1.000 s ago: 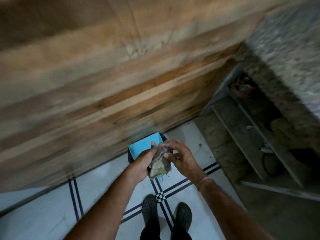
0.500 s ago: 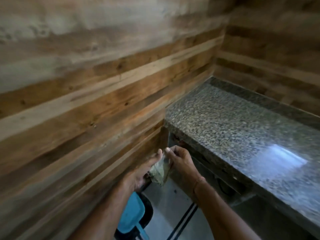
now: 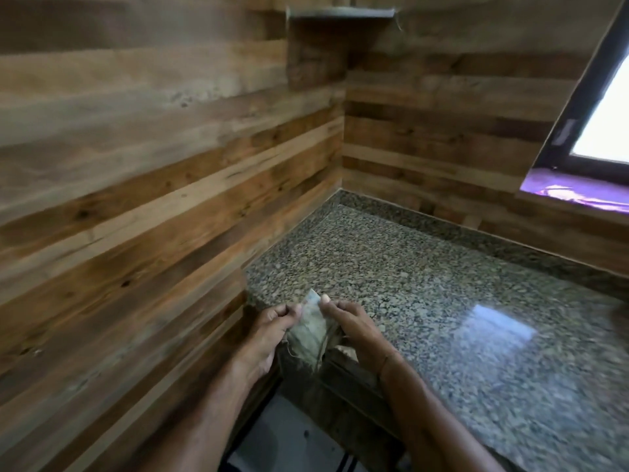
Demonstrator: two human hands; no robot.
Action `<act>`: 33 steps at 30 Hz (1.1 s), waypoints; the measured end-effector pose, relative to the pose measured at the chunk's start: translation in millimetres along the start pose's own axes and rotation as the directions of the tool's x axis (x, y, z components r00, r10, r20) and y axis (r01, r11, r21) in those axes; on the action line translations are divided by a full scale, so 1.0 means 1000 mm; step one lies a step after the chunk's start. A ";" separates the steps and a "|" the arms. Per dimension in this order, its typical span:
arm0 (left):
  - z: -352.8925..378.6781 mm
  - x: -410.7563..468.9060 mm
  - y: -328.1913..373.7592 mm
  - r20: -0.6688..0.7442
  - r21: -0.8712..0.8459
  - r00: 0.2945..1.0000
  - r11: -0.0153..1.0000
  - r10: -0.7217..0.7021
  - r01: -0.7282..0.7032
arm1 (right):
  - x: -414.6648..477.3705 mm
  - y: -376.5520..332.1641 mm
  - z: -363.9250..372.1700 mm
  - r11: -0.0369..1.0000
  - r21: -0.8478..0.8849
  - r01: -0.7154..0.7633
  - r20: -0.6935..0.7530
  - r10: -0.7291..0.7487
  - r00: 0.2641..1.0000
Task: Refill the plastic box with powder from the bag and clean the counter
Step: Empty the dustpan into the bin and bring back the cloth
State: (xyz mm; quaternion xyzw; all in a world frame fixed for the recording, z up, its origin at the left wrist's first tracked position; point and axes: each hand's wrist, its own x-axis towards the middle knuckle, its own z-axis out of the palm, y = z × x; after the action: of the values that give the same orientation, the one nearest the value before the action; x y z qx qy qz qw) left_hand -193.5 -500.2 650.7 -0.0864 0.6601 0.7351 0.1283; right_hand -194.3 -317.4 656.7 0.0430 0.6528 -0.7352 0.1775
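A small crumpled clear bag (image 3: 312, 332) with a pale greenish look hangs between both hands, just above the near left corner of the speckled granite counter (image 3: 442, 294). My left hand (image 3: 269, 332) pinches its left side. My right hand (image 3: 350, 327) pinches its top edge, thumb up. No plastic box shows in view.
Wood-plank walls (image 3: 153, 185) close in on the left and behind the counter. A small shelf (image 3: 340, 12) sits high in the corner. A window with a purple-lit sill (image 3: 575, 194) is at the right. Pale floor (image 3: 289, 444) shows below the counter edge.
My view has swung up from the floor and the blue-lidded bin to the counter. Both hands kept hold of the bag and now hold it over the counter's corner.
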 end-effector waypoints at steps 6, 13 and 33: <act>0.058 0.036 -0.016 -0.117 -0.101 0.993 0.995 -0.015 0.003 | -0.004 0.013 -0.052 0.944 0.305 -0.130 0.024 0.129 0.991; 0.120 0.075 -0.043 -0.110 0.275 0.991 0.961 0.070 -0.037 | -0.001 0.029 -0.117 0.979 0.201 -0.017 -0.334 0.085 0.939; 0.088 0.187 -0.146 0.234 0.888 0.972 0.399 0.037 -0.229 | 0.087 0.127 -0.118 0.506 -0.794 -0.336 -0.455 -0.129 0.881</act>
State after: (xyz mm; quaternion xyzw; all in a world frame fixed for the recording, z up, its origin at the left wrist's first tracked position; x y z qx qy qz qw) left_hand -323.3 -385.1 466.5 0.1156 0.9432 0.2711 0.1531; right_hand -254.7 -230.7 493.7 0.1624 0.9468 -0.2709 0.0611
